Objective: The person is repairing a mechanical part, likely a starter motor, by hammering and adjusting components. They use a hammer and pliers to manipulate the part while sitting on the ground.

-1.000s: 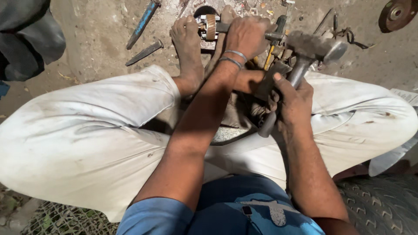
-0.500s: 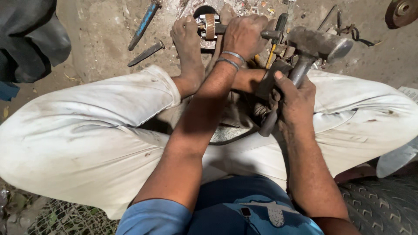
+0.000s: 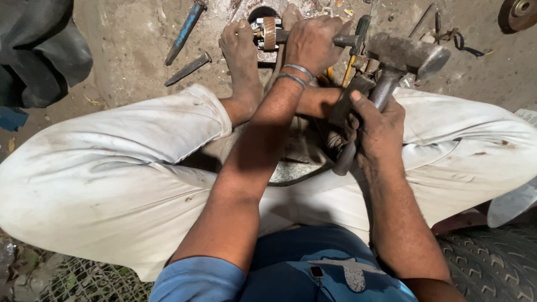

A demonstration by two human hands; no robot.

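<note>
dusty grey concrete floor (image 3: 128,45) fills the background, with the person sitting cross-legged on it in stained white trousers (image 3: 112,179). between the bare feet lies a grey metal shaft with a ribbed copper-coloured collar (image 3: 270,33), running left to right across the top of the view. the left hand (image 3: 313,42) is wrapped closed around this shaft just to the right of the collar, two thin metal bangles (image 3: 293,75) on its wrist. the right hand (image 3: 377,128) is clenched on the dark handle of a heavy steel hammer (image 3: 408,53), whose head sits just beside the shaft's right end (whether the two touch cannot be told). the left foot (image 3: 241,61) sits close against the collar end, and the left forearm crosses in front of the lap, hiding what lies under it. on the floor to the left lie a blue-handled tool (image 3: 184,31) and a dark pointed steel chisel (image 3: 188,69), well apart from the hands. a rusty round metal disc (image 3: 517,14) sits at the top right corner, and a black rubber tyre tread (image 3: 492,263) at the bottom right.
</note>
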